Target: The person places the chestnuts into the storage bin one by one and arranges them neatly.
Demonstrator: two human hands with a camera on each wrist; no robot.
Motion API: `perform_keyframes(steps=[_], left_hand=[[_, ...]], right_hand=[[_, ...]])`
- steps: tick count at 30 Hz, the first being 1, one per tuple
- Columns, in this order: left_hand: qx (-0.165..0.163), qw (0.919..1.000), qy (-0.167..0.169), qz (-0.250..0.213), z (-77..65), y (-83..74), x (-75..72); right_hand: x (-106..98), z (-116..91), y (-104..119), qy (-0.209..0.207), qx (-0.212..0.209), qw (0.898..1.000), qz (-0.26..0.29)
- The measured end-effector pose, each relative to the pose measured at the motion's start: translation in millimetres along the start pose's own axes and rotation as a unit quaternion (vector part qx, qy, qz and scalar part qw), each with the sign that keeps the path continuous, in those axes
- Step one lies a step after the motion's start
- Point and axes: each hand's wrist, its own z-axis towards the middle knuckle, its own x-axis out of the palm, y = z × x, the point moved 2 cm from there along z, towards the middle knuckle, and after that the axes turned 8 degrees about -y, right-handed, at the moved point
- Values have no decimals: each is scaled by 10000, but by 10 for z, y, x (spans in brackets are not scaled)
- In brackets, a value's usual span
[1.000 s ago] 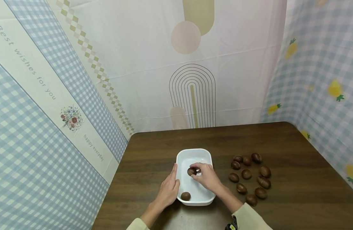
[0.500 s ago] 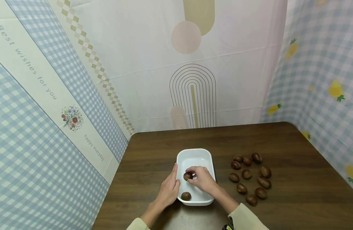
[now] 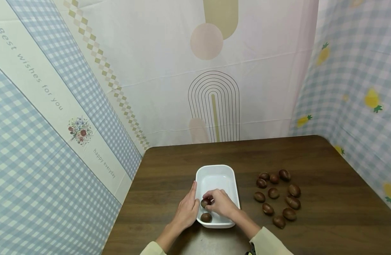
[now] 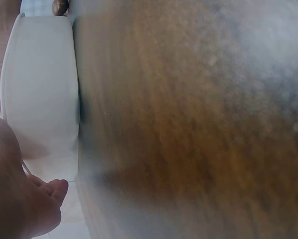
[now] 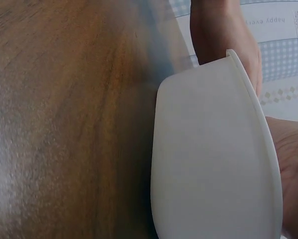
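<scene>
My left hand (image 3: 186, 209) holds the left side of a white rectangular dish (image 3: 228, 177), with its thumb at the rim. In the left wrist view, that hand (image 4: 24, 194) lies over the edge of the dish, fingertips toward the table. Inside the dish, my right hand (image 3: 221, 203) pinches a glossy brown chestnut (image 3: 204, 203) between thumb and fingers. Another chestnut (image 3: 206, 217) lies just in front of it, in the dish's near left corner. The right wrist view shows mostly the dish's outer wall (image 5: 209, 149); the held chestnut is hidden there.
Several loose chestnuts (image 3: 273, 193) are spread on the brown wooden table (image 3: 170, 166) to the right of the dish. Patterned cloths (image 3: 151, 71) hang behind the table and along both sides.
My right hand has carried the pinched chestnut from the middle of the dish toward its near left corner, close to the other chestnut. The left hand stays in place.
</scene>
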Motion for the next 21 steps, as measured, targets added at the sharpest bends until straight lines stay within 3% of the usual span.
perform_keyframes(steps=[5, 7, 12, 14, 18, 21], left_hand=[[263, 9992, -224, -192, -13, 73, 45], [472, 9978, -395, -246, -20, 193, 127], [592, 9968, -534, -38, -27, 492, 367], [608, 9968, -517, -67, -28, 506, 373], [589, 9965, -461, -375, -22, 314, 204], [598, 9963, -470, -396, -19, 269, 168]], right_hand=[[30, -15, 14, 163, -6, 9999, 50], [37, -20, 17, 193, -31, 9998, 20], [45, -27, 29, 223, -118, 9997, -21], [48, -28, 36, 270, -114, 9996, 15], [54, -25, 47, 347, -95, 9993, 76], [49, -26, 58, 371, -71, 9993, 75]])
